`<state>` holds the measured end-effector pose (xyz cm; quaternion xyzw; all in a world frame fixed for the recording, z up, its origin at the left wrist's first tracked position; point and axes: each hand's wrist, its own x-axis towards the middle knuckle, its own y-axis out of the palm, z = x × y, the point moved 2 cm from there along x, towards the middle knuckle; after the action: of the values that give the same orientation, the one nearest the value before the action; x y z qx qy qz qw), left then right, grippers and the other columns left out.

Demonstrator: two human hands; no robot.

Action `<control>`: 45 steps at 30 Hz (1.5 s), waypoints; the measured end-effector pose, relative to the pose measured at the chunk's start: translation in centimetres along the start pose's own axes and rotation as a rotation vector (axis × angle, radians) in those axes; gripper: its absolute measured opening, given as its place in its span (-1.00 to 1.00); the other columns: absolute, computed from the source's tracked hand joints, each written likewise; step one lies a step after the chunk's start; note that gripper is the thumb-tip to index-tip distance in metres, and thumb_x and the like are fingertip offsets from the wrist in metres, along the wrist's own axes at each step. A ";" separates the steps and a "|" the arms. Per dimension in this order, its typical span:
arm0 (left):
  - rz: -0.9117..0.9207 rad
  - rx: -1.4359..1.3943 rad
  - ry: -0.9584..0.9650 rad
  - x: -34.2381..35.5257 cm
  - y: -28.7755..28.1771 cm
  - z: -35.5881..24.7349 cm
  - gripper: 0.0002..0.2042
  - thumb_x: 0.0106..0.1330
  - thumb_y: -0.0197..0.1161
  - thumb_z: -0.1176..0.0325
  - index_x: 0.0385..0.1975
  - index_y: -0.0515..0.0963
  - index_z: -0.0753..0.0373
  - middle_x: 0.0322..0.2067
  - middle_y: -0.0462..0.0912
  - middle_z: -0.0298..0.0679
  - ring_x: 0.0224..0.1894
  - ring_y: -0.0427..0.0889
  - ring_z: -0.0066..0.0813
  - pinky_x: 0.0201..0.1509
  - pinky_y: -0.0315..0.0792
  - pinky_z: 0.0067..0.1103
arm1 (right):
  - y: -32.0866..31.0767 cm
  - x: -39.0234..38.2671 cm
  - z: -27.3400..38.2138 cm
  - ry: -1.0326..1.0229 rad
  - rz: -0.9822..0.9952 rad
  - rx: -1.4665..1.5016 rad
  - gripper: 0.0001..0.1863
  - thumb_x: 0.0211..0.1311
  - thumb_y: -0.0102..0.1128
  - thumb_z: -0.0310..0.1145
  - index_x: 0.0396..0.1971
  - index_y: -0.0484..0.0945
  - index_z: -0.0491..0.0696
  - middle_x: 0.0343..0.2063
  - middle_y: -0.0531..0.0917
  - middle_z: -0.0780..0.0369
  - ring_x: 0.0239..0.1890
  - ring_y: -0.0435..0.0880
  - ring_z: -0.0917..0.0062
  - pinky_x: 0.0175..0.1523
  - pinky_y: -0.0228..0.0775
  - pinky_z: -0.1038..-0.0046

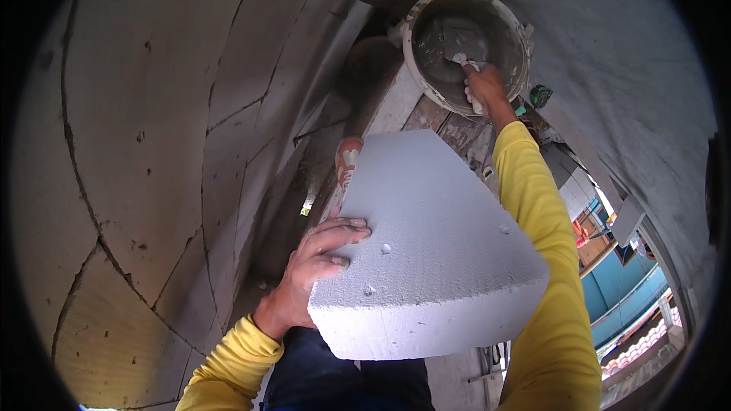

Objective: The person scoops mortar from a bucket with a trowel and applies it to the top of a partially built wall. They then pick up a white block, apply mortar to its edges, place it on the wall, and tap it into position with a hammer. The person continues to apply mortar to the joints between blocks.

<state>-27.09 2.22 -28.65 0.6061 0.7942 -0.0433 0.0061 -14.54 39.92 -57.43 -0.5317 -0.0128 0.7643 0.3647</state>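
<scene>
A large pale aerated concrete block (434,236) fills the middle of the view in front of my body. My left hand (308,262) grips its left edge, fingers curled over the top face. Part of the block hides my right forearm. Farther off, my right hand (487,87) is closed around the handle of a trowel (462,39) and reaches into a round bucket (412,68). The trowel's flat blade lies in wet grey mortar (442,68) inside it. Dried mortar coats the bucket's inner wall and rim.
A wall of large pale blocks (145,144) with dark joints rises on the left. Wooden planks (426,116) lie under the bucket, with a shoe (349,158) beside the block. A green and black tool (540,96) sits right of the bucket, near a grey wall (624,68).
</scene>
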 end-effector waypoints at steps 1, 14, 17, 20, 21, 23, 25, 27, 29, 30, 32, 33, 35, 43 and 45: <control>0.004 0.003 0.002 -0.1 0.1 0.1 -0.15 0.07 0.72 0.08 0.29 0.24 -0.11 0.33 0.50 0.06 0.38 0.50 0.21 0.55 0.17 0.19 | 0.2 -0.1 0.0 -0.030 -0.014 0.063 -0.56 0.50 0.31 -0.12 -0.15 0.58 -0.30 -0.51 0.63 0.17 -0.59 0.60 0.50 -0.53 0.44 0.37; -0.029 -0.033 0.007 -0.3 0.9 -0.1 -0.13 0.05 0.73 0.14 0.31 0.25 -0.15 0.30 0.51 0.07 0.39 0.48 0.20 0.57 0.10 0.21 | 0.1 -3.3 -2.8 -0.309 -0.078 -0.080 -0.38 0.49 0.25 0.06 0.13 0.60 -0.28 -0.34 0.77 -0.04 -0.38 0.81 0.19 -0.19 0.62 0.23; -0.035 -0.044 0.017 -0.4 1.0 0.1 -0.12 0.05 0.73 0.16 0.33 0.26 -0.13 0.31 0.49 0.10 0.41 0.45 0.20 0.59 0.05 0.18 | -0.5 -4.1 -3.2 -0.429 -0.197 -0.130 -0.33 0.48 0.25 0.10 0.19 0.57 -0.26 -0.15 0.77 -0.14 -0.11 0.79 -0.01 0.06 0.57 0.18; -0.038 -0.041 0.035 -0.4 1.0 0.2 -0.10 0.04 0.74 0.17 0.34 0.25 -0.08 0.31 0.46 0.13 0.42 0.43 0.20 0.61 0.02 0.15 | -1.2 -5.9 -2.7 -0.497 -0.267 -0.139 -0.33 0.47 0.26 0.09 0.23 0.55 -0.23 -0.03 0.74 -0.18 0.09 0.72 -0.10 0.19 0.53 0.15; -0.030 -0.035 0.048 -0.3 1.0 0.3 -0.08 0.03 0.74 0.17 0.35 0.23 -0.06 0.32 0.45 0.14 0.42 0.43 0.20 0.60 0.02 0.14 | -1.6 -6.7 -2.8 -0.507 -0.261 -0.111 -0.34 0.47 0.27 0.08 0.23 0.55 -0.22 -0.03 0.75 -0.17 0.08 0.73 -0.07 0.19 0.53 0.16; -0.024 -0.031 0.070 0.1 1.2 0.2 -0.04 0.01 0.75 0.16 0.37 0.20 -0.03 0.32 0.44 0.16 0.42 0.42 0.21 0.60 0.04 0.12 | -2.8 -8.4 -3.1 -0.528 -0.257 -0.058 -0.35 0.46 0.29 0.06 0.24 0.55 -0.21 -0.04 0.75 -0.14 0.04 0.76 -0.03 0.18 0.54 0.18; -0.022 -0.005 0.081 0.3 1.3 0.1 0.03 -0.04 0.77 0.15 0.40 0.16 0.02 0.32 0.41 0.15 0.42 0.40 0.19 0.56 0.12 0.08 | -4.3 -11.2 -3.6 -0.536 -0.272 0.003 -0.37 0.45 0.32 0.02 0.23 0.54 -0.21 -0.04 0.76 -0.12 0.03 0.77 0.03 0.17 0.55 0.21; -0.045 -0.006 0.068 0.4 1.4 -0.3 0.08 -0.08 0.78 0.15 0.42 0.13 0.05 0.32 0.39 0.14 0.43 0.39 0.17 0.53 0.18 0.05 | -6.7 -15.5 -3.9 -0.602 -0.312 0.037 -0.43 0.45 0.33 -0.06 0.22 0.54 -0.22 -0.07 0.76 -0.07 -0.01 0.77 0.12 0.14 0.55 0.22; -0.099 -0.030 -0.004 0.0 1.8 0.1 0.16 -0.13 0.80 0.14 0.45 0.07 0.09 0.33 0.36 0.10 0.43 0.38 0.11 0.50 0.26 -0.06 | -9.4 -20.4 -4.0 -0.704 -0.361 0.049 -0.47 0.45 0.33 -0.13 0.19 0.54 -0.22 -0.08 0.75 -0.04 -0.04 0.77 0.17 0.13 0.55 0.22; -0.096 0.000 -0.018 0.3 1.9 -0.5 0.17 -0.13 0.80 0.13 0.46 0.06 0.10 0.33 0.36 0.09 0.43 0.38 0.09 0.50 0.26 -0.09 | -10.8 -22.9 -4.3 -0.773 -0.389 0.049 -0.50 0.45 0.32 -0.16 0.18 0.54 -0.22 -0.08 0.74 -0.04 -0.05 0.76 0.17 0.13 0.55 0.22; -0.080 0.056 -0.041 1.8 1.6 -1.6 0.19 -0.14 0.81 0.12 0.47 0.04 0.13 0.33 0.36 0.08 0.43 0.39 0.05 0.50 0.28 -0.14 | -13.7 -27.2 -6.5 -0.860 -0.436 0.011 -0.53 0.44 0.30 -0.20 0.16 0.53 -0.23 -0.07 0.71 -0.04 -0.06 0.74 0.13 0.12 0.54 0.19; -0.075 0.120 -0.010 2.4 1.4 -1.5 0.24 -0.20 0.80 0.17 0.48 0.02 0.20 0.32 0.37 0.05 0.42 0.41 -0.01 0.49 0.30 -0.23 | -15.0 -29.1 -7.5 -0.907 -0.456 -0.013 -0.53 0.43 0.30 -0.22 0.15 0.51 -0.23 -0.07 0.69 -0.05 -0.07 0.73 0.11 0.12 0.54 0.18; -0.092 0.186 -0.087 3.4 1.0 -2.6 0.25 -0.24 0.78 0.22 0.49 0.00 0.25 0.31 0.39 0.04 0.40 0.43 -0.02 0.48 0.30 -0.25 | -16.2 -32.6 -9.1 -1.011 -0.518 -0.116 -0.52 0.39 0.34 -0.26 0.16 0.47 -0.22 -0.08 0.67 -0.06 -0.08 0.71 0.07 0.09 0.54 0.16; -0.154 0.203 -0.237 5.2 1.1 -4.2 0.26 -0.30 0.68 0.30 0.49 -0.03 0.30 0.31 0.42 -0.03 0.39 0.43 -0.12 0.50 0.27 -0.32 | -15.0 -34.9 -5.8 -1.345 -0.607 -0.412 -0.43 0.17 0.50 -0.47 0.13 0.39 -0.08 -0.07 0.64 0.02 -0.18 0.67 0.05 -0.07 0.53 0.07; -0.146 0.200 -0.254 4.8 1.2 -4.1 0.28 -0.32 0.66 0.31 0.51 -0.06 0.28 0.32 0.42 -0.05 0.40 0.41 -0.16 0.52 0.24 -0.32 | -15.6 -33.6 -6.0 -1.416 -0.595 -0.528 -0.29 0.06 0.51 -0.55 0.20 0.32 -0.01 -0.03 0.63 0.08 -0.09 0.66 0.04 0.00 0.51 0.06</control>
<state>-27.04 7.51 -24.93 0.5342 0.8206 -0.1987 0.0430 4.52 29.94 -26.69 0.0348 -0.5611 0.7624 0.3205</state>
